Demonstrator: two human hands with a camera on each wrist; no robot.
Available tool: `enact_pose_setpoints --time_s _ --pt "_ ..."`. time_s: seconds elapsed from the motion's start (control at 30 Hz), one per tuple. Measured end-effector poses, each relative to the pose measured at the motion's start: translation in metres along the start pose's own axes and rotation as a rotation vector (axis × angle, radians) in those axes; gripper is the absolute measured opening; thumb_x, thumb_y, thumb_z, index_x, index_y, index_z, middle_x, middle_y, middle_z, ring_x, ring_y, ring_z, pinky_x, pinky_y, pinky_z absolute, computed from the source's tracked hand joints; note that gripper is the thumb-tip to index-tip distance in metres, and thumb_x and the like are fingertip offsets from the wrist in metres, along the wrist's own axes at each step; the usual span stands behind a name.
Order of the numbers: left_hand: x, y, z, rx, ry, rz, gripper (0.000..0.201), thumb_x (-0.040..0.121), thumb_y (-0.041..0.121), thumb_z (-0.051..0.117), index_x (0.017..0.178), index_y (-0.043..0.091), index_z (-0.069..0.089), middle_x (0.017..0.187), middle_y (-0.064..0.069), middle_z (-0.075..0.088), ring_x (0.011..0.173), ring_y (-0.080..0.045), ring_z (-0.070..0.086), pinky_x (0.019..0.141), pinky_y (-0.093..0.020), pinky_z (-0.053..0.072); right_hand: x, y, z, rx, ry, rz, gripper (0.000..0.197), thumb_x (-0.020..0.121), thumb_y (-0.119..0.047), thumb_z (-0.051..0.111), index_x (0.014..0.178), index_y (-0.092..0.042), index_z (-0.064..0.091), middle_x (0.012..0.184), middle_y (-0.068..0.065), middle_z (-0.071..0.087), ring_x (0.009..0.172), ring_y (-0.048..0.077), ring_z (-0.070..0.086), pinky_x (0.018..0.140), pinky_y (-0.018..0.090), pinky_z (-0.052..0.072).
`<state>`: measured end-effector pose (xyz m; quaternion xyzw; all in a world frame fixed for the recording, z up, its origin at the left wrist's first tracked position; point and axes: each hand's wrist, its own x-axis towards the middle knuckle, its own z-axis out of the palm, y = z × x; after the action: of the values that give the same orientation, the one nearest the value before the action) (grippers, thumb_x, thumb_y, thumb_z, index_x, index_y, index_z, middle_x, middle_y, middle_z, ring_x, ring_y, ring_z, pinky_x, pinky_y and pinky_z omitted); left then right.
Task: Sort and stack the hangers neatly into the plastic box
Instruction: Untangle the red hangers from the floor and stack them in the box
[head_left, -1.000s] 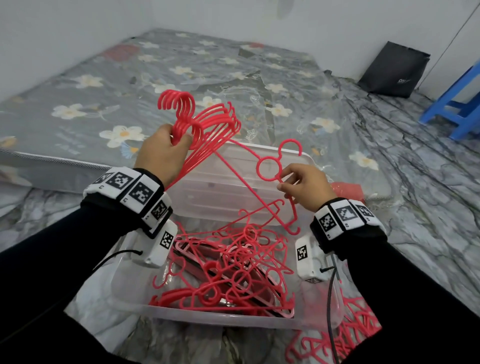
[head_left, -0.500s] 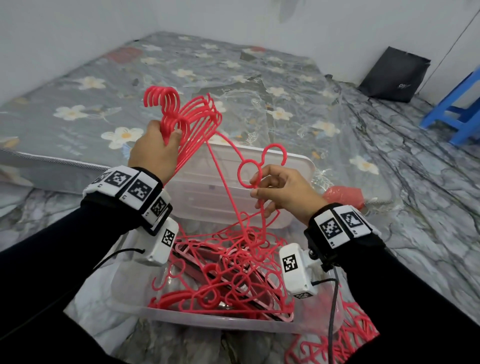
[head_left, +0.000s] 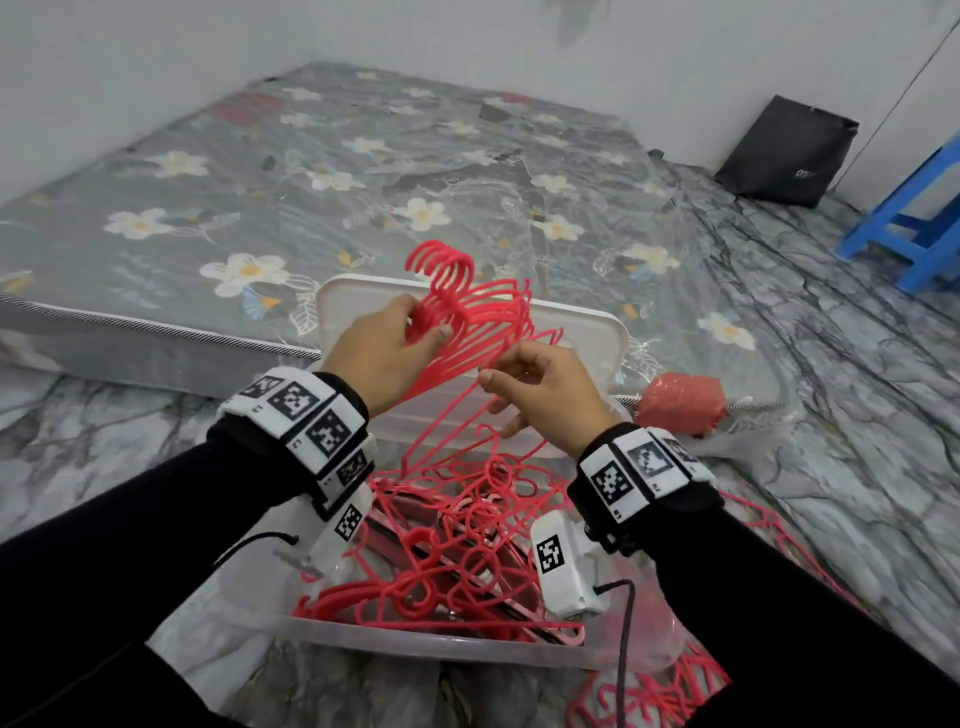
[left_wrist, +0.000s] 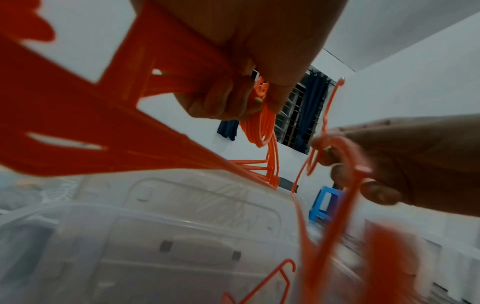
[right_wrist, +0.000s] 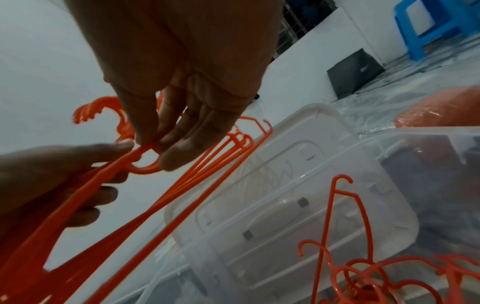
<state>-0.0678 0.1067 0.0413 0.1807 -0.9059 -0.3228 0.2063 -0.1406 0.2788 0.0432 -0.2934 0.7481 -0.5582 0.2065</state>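
My left hand (head_left: 387, 345) grips a bundle of several red hangers (head_left: 467, 317) by the necks, hooks pointing up, above the clear plastic box (head_left: 447, 647). My right hand (head_left: 524, 382) pinches the hook loop of one more red hanger (right_wrist: 146, 159) and holds it against the bundle. That hanger's body (head_left: 441, 436) trails down into the box. In the left wrist view the left hand (left_wrist: 241, 96) curls round the bundle (left_wrist: 166, 67). A tangle of red hangers (head_left: 447, 551) lies in the box.
The box's white lid (head_left: 582, 338) leans behind the hands against a flowered mattress (head_left: 322, 171). More red hangers (head_left: 670, 691) lie on the marbled floor at the box's right. A red bundle (head_left: 680, 402), a black bag (head_left: 784, 150) and a blue stool (head_left: 924, 234) are at the right.
My right hand has carried the single hanger up and left until its hook meets the bundle. My left hand with the bundle has come right and closer to the lid.
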Motion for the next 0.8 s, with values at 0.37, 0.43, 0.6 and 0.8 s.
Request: enact_pose_setpoints --time_s 0.37,0.43,0.6,0.8 --pt "-0.012 0.012 0.019 -0.019 -0.171 0.105 0.045 0.083 0.063 0.044 0.095 0.02 0.046 0.065 0.01 0.05 0.06 -0.002 0.048 0.051 -0.017 0.032 0.003 0.0 0.007 -0.017 0.059 -0.121 0.011 0.087 -0.001 0.061 0.08 -0.01 0.062 0.071 0.011 0.061 0.064 0.019 0.062 0.047 0.03 0.056" --pt "-0.01 0.01 0.016 0.023 -0.153 0.106 0.04 0.087 0.056 0.05 0.095 0.017 0.047 0.067 0.006 0.053 0.064 -0.014 0.053 0.057 -0.029 0.037 0.006 0.0 -0.001 0.009 0.007 -0.072 0.012 0.088 -0.002 0.06 0.082 -0.012 0.063 0.074 0.009 0.063 0.062 0.015 0.062 0.047 0.027 0.055" --pt "-0.006 0.006 0.008 0.018 -0.056 0.072 0.036 0.092 0.05 0.05 0.093 0.014 0.05 0.069 0.004 0.053 0.073 -0.024 0.054 0.065 -0.034 0.04 0.016 0.025 -0.029 -0.643 0.03 -0.066 0.009 0.088 -0.011 0.058 0.087 -0.009 0.067 0.082 0.007 0.069 0.074 0.022 0.065 0.067 0.033 0.053" --pt "-0.003 0.0 0.002 0.029 -0.001 0.005 0.037 0.089 0.054 0.052 0.078 0.019 0.05 0.064 0.007 0.05 0.067 -0.02 0.049 0.06 -0.032 0.031 -0.002 0.08 -0.002 -1.295 -0.549 0.209 0.04 0.079 -0.046 0.068 0.104 -0.015 0.064 0.102 0.006 0.066 0.096 0.028 0.063 0.073 0.029 0.046"
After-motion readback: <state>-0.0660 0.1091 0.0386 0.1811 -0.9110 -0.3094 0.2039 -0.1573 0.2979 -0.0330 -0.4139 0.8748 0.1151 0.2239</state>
